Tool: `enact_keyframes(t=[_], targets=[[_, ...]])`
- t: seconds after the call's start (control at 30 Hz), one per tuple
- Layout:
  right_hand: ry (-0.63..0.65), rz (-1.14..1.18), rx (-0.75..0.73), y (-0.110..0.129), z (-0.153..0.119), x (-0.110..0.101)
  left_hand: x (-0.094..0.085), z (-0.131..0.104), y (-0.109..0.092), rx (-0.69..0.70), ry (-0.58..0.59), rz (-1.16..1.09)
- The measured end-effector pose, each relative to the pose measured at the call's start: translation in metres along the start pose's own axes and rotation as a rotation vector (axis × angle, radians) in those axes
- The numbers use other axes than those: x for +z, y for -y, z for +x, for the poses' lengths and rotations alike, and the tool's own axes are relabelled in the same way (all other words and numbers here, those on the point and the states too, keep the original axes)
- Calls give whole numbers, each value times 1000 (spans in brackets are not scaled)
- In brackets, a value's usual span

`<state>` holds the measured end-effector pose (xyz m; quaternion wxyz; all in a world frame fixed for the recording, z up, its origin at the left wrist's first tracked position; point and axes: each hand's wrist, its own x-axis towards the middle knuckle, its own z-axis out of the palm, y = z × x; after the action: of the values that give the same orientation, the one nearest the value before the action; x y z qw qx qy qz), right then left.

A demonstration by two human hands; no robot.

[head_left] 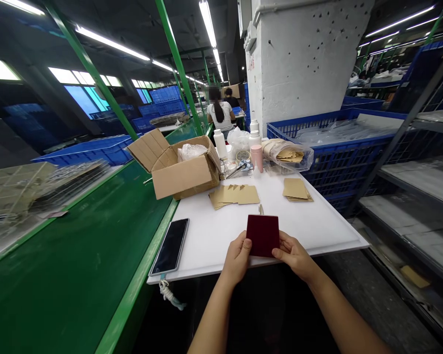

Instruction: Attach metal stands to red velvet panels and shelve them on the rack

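A flat, dark red square piece (263,236), which looks like a velvety pouch or card, is held up above the front edge of the white table (214,241). My left hand (238,254) grips its left side, thumb on the face. At its lower right corner my right hand (292,253) pinches it the same way. A small pale tab or cord end (260,210) shows just past its top edge. Behind it lie fanned brown paper envelopes (236,194), and to the right sits a small stack of brown envelopes (297,190).
A phone (171,246) lies at the table's left edge, beside a green conveyor belt (74,255). An open cardboard box (182,174), bottles (256,157) and a plastic bag of brown paper (288,152) stand at the back. Blue crates (325,167) and metal shelving (413,177) flank the right.
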<state>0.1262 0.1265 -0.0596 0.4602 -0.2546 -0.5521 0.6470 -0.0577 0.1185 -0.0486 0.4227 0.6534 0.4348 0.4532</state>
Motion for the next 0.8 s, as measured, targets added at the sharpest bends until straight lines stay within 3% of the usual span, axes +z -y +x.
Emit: enact_keyframes(t=[0.47,0.67,0.8], targets=[[-43,27,11,-1,-3,1,5,-2,-4,-32,-8,32],[-198,-56,96,-9,-12,7,7,-11,-4,-52,-28,127],[-271,-75,190,-29,-16,-6,7,-16,-3,-110,-32,160]])
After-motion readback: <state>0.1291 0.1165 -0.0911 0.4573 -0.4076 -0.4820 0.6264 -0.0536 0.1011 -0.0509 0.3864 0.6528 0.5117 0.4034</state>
